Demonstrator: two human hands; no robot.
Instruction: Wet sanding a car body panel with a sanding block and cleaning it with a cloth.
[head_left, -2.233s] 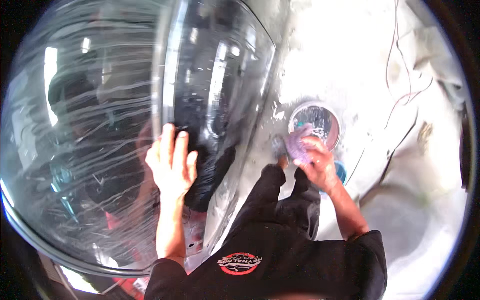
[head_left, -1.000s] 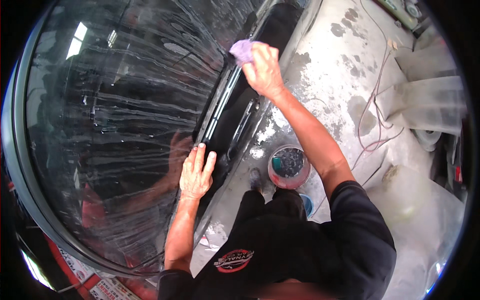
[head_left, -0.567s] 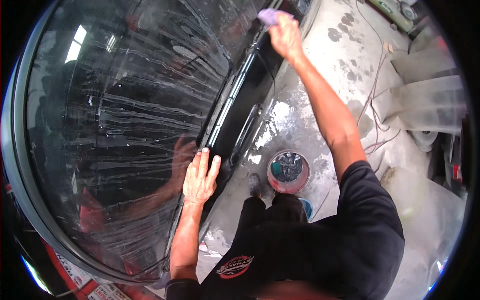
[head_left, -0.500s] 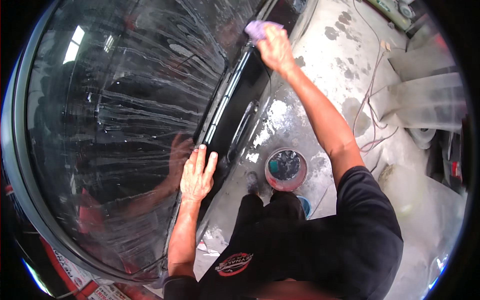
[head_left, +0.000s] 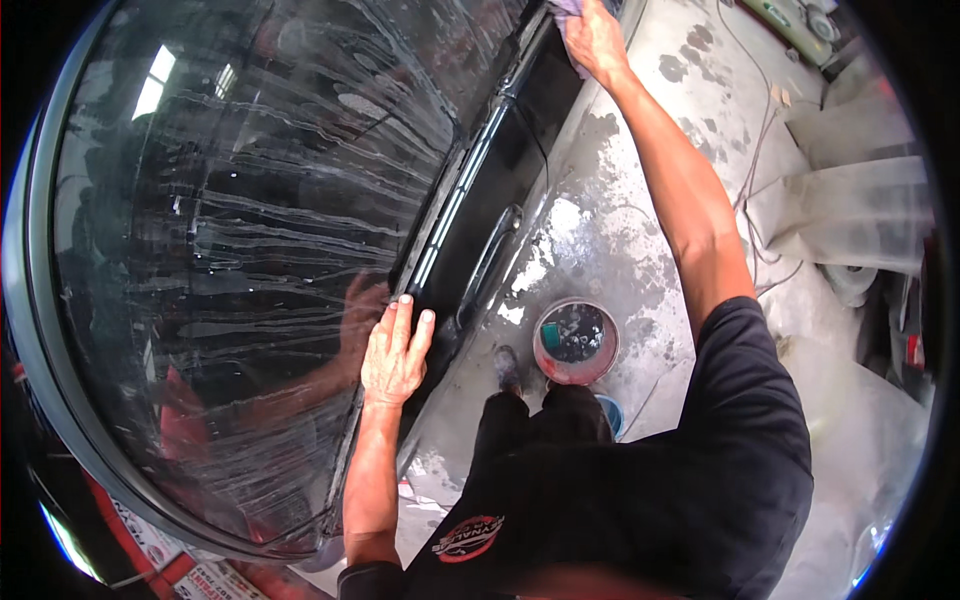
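My left hand (head_left: 394, 355) lies flat with its fingers spread on the upper edge of a black car door (head_left: 440, 325), beside the window. At the top of the view, my outstretched right hand (head_left: 597, 42) presses a purple cloth (head_left: 567, 12) against the door farther along; the cloth is partly cut off by the frame edge. Between the hands runs a shiny black trim strip (head_left: 455, 205), with a door handle (head_left: 490, 262) below it. Whitish streaks cover the dark car glass (head_left: 290, 230) on the left.
A round bucket (head_left: 577, 342) with dark liquid and a green item stands on the stained concrete floor (head_left: 640, 240) by my feet. Behind it is a blue container (head_left: 610, 412). Cables (head_left: 752, 190) and plastic sheeting (head_left: 860, 205) lie to the right.
My right hand has slid the purple cloth farther up and to the right along the door. My left hand has stayed in place.
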